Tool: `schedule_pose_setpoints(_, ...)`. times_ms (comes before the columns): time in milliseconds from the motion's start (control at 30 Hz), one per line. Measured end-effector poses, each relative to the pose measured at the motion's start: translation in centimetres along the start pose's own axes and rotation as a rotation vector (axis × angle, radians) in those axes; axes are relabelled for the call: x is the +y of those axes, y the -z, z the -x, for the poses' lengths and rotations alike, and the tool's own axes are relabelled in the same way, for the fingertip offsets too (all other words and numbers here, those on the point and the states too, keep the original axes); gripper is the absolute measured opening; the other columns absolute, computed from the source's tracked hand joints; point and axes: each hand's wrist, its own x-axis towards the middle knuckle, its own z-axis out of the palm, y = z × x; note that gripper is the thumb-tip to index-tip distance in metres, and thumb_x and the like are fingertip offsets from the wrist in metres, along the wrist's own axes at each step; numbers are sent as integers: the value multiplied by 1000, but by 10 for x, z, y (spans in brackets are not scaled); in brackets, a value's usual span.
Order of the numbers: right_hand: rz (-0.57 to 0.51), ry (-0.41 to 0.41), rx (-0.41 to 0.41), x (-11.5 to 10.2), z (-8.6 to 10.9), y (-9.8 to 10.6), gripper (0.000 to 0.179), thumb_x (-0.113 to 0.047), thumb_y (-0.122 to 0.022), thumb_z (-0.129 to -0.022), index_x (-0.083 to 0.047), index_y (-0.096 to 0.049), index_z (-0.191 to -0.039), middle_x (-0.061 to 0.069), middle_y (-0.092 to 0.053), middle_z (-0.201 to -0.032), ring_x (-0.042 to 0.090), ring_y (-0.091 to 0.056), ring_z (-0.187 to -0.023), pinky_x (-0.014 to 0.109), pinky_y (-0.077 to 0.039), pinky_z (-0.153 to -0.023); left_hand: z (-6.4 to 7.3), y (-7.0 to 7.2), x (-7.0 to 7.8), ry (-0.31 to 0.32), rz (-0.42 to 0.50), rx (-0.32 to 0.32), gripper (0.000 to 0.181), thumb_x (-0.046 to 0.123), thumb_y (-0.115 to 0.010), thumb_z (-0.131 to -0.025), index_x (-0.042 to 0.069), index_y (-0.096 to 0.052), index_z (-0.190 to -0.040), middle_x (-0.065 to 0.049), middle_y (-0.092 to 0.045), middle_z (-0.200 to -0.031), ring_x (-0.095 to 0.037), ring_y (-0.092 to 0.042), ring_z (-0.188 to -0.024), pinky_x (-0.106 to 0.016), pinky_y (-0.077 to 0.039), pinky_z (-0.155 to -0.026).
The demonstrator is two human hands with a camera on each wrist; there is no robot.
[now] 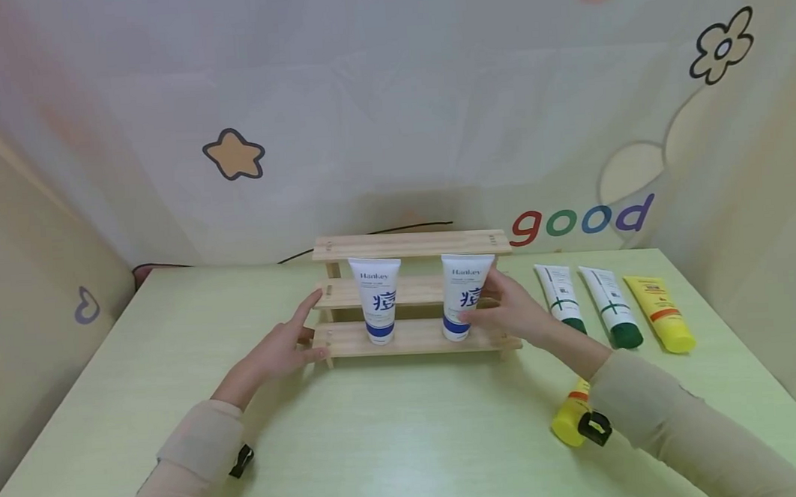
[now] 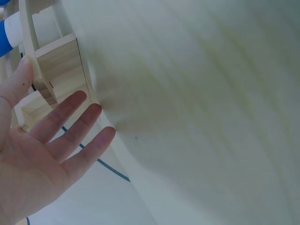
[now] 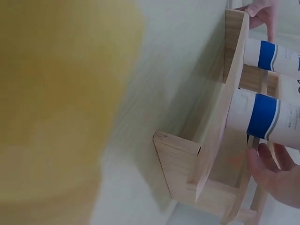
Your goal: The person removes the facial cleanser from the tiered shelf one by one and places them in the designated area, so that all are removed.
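Two white tubes with blue bands stand cap-down on the lowest step of a three-tier wooden rack (image 1: 405,246). Around the right side of the right-hand tube (image 1: 466,286) goes my right hand (image 1: 512,314), thumb over its lower front and fingers behind. The right wrist view has these fingers (image 3: 267,168) close below the blue band. The other tube (image 1: 378,298) stands by itself to the left. At the rack's left end is my left hand (image 1: 278,352), touching the step ends; in the left wrist view its thumb lies at the wood and three fingers (image 2: 75,131) extend.
Right of the rack lie two white tubes with green caps, one (image 1: 561,300) beside the other (image 1: 610,309), then a yellow tube (image 1: 659,313). Another yellow tube (image 1: 569,420) lies partly under my right forearm. A patterned curtain (image 1: 392,129) stands behind the table (image 1: 395,444).
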Motion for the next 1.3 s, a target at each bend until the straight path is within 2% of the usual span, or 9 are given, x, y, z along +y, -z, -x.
schedule_pose_setpoints(267, 45, -36, 32, -2, -1, -3, 50, -11, -68, -82, -4, -46, -126, 17, -53, -122, 32, -54, -105, 46, -41, -92, 0, 0, -1, -28, -1, -2, 89, 19, -65, -85, 21, 0, -147, -30, -54, -116, -39, -54, -106, -54, -39, -89)
schedule_pose_setpoints(467, 53, -54, 17, 0, 14, 8, 50, -14, -67, -83, -4, -44, -127, 18, -53, -121, 33, -55, -105, 46, -43, -89, -1, 0, -1, -20, 0, -4, 89, 19, -65, -85, 22, 0, -147, -30, -54, -117, -40, -53, -106, -54, -39, -89)
schedule_pose_setpoints(800, 111, -106, 59, 10, 58, 46, 53, -21, -65, -85, 2, -41, -127, 21, -55, -116, 31, -55, -100, 45, -45, -85, -1, 0, -1, 10, 6, -6, 91, 21, -65, -85, 25, 1, -147, -30, -52, -119, -40, -52, -108, -54, -38, -89)
schedule_pose_setpoints(1067, 180, -176, 133, 29, 100, 85, 60, -25, -62, -88, 4, -33, -132, 24, -51, -116, 29, -52, -97, 39, -47, -82, 0, -1, -1, 22, 8, -8, 92, 22, -66, -85, 27, 2, -147, -29, -53, -119, -39, -53, -107, -54, -39, -89)
schedule_pose_setpoints(1233, 165, -201, 128, 47, 126, 111, 60, -20, -59, -90, 3, -27, -134, 24, -52, -113, 20, -54, -91, 36, -49, -76, -1, -1, -2, -1, 3, -10, 91, 21, -65, -86, 25, 3, -147, -30, -53, -118, -40, -53, -106, -54, -40, -88)
schedule_pose_setpoints(1300, 135, -221, 120, 56, 136, 121, 60, -18, -59, -90, 1, -25, -136, 18, -55, -110, 14, -56, -88, 34, -49, -73, -1, -1, -3, -10, 4, -10, 91, 20, -65, -86, 25, 3, -147, -30, -53, -117, -40, -53, -106, -54, -40, -87)
